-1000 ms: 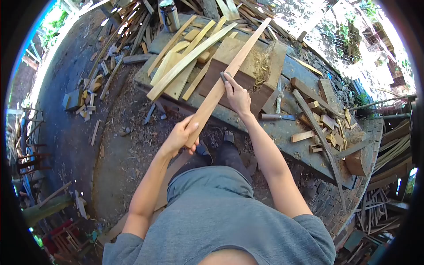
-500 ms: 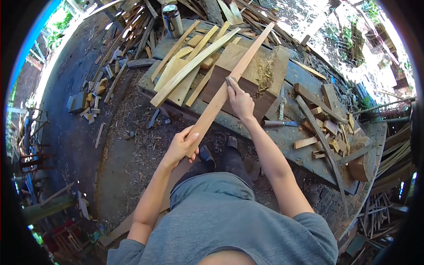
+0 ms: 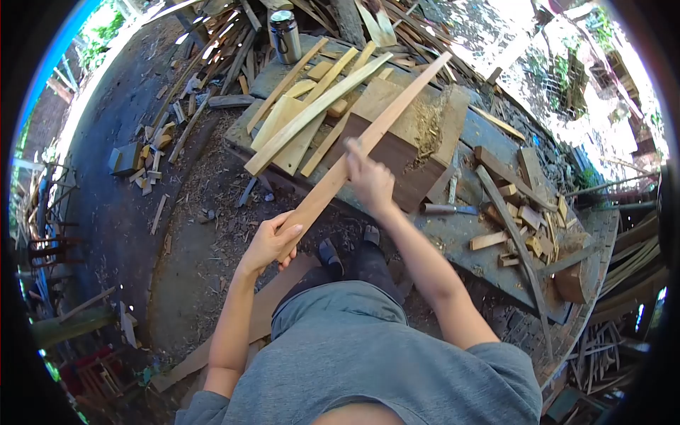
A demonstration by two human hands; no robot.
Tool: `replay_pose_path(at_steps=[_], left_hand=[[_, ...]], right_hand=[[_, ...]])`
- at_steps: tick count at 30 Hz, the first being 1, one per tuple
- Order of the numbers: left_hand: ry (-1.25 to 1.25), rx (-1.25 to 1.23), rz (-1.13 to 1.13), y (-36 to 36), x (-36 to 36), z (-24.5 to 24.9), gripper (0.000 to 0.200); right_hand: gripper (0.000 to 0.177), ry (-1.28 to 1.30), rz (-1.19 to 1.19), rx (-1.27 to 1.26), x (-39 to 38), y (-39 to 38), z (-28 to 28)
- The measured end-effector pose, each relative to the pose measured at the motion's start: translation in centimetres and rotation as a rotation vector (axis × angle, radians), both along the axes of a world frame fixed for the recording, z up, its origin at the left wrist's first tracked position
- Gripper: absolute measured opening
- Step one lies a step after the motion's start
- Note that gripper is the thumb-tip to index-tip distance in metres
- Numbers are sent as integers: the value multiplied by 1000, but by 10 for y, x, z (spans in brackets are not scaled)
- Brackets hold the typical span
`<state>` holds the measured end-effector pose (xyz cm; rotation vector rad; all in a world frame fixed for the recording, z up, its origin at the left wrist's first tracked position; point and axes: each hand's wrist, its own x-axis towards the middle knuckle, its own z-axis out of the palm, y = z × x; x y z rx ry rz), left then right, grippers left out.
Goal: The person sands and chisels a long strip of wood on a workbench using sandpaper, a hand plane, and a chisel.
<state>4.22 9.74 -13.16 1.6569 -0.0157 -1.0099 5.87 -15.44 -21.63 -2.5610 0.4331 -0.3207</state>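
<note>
A long, flat wooden strip [image 3: 401,108] slants up from my waist over a big wooden block [image 3: 429,170] on the bench. My left hand [image 3: 268,244] grips the near end of this strip, thumb on top and fingers beneath. Partway along it, my right hand [image 3: 371,183] is closed and pressed against the upper face. A small grey piece shows at its fingertips; motion blur hides what kind it is. Wood shavings [image 3: 428,134] lie on top of the block.
Several pale strips [image 3: 319,113] lie on the bench's left side, near a metal flask [image 3: 285,37]. A wooden-handled blade [image 3: 448,209] and offcuts [image 3: 528,219] are to the right. Scrap wood [image 3: 244,42] is heaped behind, and blocks [image 3: 126,159] lie on the left ground.
My right hand has slid down the strip toward me. My left hand and the strip's near end have shifted slightly left and toward me. The view has tilted a little.
</note>
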Motion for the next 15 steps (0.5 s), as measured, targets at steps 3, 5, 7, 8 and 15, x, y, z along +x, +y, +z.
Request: replay_pose_path(at_steps=[3, 5, 7, 8, 15], left_hand=[[58, -4, 35, 6, 3, 2, 45], [65, 10, 46, 8, 2, 1, 45], [64, 17, 44, 7, -2, 1, 45], [67, 13, 57, 5, -3, 2, 44], [28, 22, 64, 8, 4, 2, 43]], right_hand=[[39, -87, 286, 175, -51, 50, 23], [38, 24, 328, 63, -41, 34, 26], [34, -20, 76, 18, -3, 1, 7], [34, -3, -39, 41, 17, -20, -2], [38, -107, 193, 198, -44, 45, 3]])
